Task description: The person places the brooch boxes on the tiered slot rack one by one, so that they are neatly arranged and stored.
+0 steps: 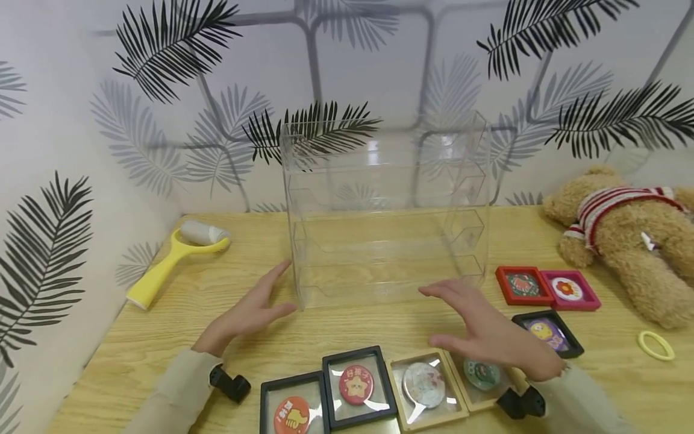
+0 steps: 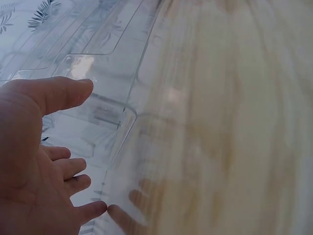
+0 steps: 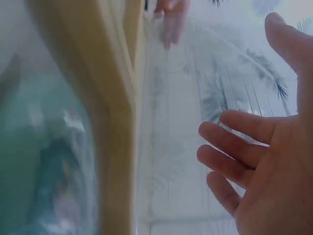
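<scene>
A clear acrylic display rack [image 1: 387, 244] with several tiers stands upright against the wall at the back of the table. My left hand [image 1: 250, 313] is at its lower left edge, fingers extended and thumb apart, holding nothing. In the left wrist view the same hand [image 2: 36, 147] shows its thumb and fingertips beside the clear plastic. My right hand [image 1: 482, 331] hovers before the rack's lower right side with spread fingers and an empty palm. Under it lies a tan frame with a green badge [image 1: 481, 375], partly covered by the hand.
Near me lie two black-framed badges [image 1: 293, 413] [image 1: 356, 386] and another tan one [image 1: 428, 392]. At the right are red [image 1: 525, 286], pink [image 1: 570, 289] and black [image 1: 549, 335] frames, a teddy bear [image 1: 629, 241] and a yellow ring [image 1: 656, 345]. A yellow-handled lint roller [image 1: 173, 256] lies left.
</scene>
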{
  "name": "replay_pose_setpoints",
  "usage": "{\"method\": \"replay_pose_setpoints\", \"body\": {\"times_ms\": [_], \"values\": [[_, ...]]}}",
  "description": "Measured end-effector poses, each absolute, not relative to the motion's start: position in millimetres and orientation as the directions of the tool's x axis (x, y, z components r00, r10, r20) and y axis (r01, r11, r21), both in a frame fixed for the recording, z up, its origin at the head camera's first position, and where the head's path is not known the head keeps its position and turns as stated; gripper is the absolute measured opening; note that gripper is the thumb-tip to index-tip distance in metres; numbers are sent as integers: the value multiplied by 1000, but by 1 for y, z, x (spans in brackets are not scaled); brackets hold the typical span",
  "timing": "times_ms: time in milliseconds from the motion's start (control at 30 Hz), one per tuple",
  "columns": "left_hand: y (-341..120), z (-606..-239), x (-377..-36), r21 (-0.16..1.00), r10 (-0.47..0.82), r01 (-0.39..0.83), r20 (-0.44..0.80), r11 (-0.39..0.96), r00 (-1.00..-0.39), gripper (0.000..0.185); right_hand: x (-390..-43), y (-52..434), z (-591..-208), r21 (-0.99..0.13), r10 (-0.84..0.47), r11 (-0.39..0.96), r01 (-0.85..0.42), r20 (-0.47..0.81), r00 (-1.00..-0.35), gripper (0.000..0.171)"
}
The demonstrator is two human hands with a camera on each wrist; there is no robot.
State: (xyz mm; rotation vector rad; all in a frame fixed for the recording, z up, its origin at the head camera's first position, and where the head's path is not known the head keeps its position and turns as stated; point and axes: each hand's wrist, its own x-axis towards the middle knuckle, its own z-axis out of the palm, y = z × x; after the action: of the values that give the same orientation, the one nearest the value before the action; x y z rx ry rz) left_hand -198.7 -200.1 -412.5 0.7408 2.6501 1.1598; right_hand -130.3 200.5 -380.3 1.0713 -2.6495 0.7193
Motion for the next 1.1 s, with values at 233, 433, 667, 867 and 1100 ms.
{"method": "replay_pose_setpoints", "body": {"times_ms": [233, 433, 667, 867, 1100], "values": [[-190, -415, -204, 776, 477, 312, 16, 549, -879, 86, -121, 174, -383, -342, -707, 545, -765, 302, -639, 80], [-188, -418, -208, 837, 474, 278, 25, 472, -880, 82, -116, 150, -380, -269, -759, 535, -801, 263, -595, 91], [-185, -419, -210, 878, 466, 242, 25, 413, -884, 81, -108, 121, -378, -353, -770, 546, -760, 145, -621, 87], [-186, -423, -212, 902, 436, 232, 55, 364, -898, 81, -103, 92, -377, -328, -808, 528, -783, 91, -583, 87], [-186, -425, -213, 911, 442, 250, 86, 328, -893, 77, -96, 67, -383, -263, -859, 470, -843, 84, -505, 93]]}}
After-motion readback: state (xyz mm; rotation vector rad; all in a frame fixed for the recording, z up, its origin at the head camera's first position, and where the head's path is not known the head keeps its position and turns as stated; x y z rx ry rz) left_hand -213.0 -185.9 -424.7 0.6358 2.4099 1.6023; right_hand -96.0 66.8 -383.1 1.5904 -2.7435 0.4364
